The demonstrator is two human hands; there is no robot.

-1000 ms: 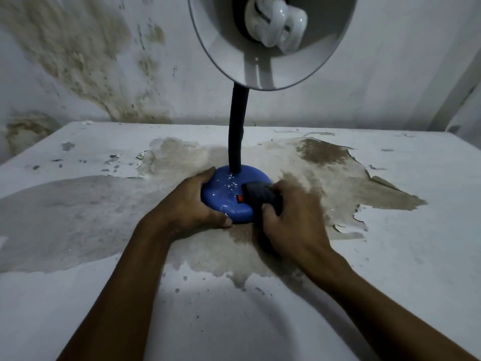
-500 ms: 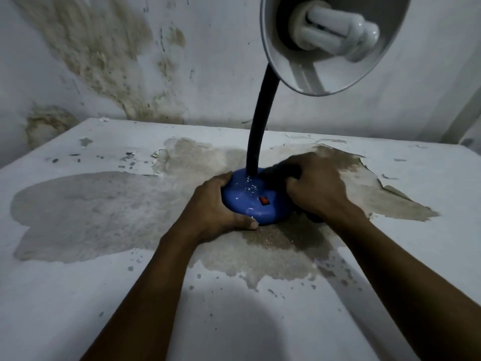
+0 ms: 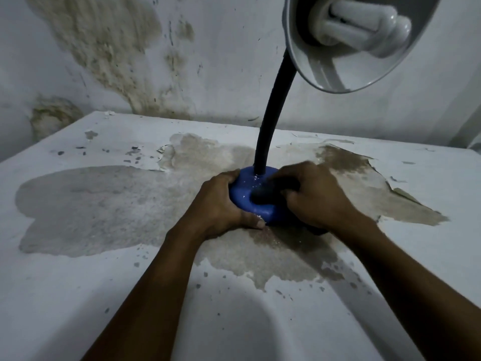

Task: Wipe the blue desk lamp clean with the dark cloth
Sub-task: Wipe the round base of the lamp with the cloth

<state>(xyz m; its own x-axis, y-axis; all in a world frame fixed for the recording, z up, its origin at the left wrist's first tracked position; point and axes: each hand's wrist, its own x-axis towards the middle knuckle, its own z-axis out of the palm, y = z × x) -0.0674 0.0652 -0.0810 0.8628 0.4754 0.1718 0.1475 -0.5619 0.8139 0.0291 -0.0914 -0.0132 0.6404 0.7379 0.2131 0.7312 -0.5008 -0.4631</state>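
A white table with large patches of peeled, stained paint carries the blue desk lamp, which stands near the table's middle, toward the far edge and close to a blotched, flaking wall. Nothing else lies on the table around the lamp; only paint flakes and small white specks are scattered on the bare patches and on the lamp's round blue base. The lamp's long axis runs upward: a black flexible neck rises from the back of the base, leans slightly to the right, and ends in a white shade at the top right of the view, its open mouth turned down and toward the camera so that the white coiled bulb inside shows. The left hand is curled around the left and near rim of the base, thumb along the front edge, fingers over the top. The right hand is closed on the dark cloth, pressing a bunched wad of it onto the top of the base just in front of the neck; this hand covers the base's right side, and a bit of cloth shows beneath the wrist on the table.
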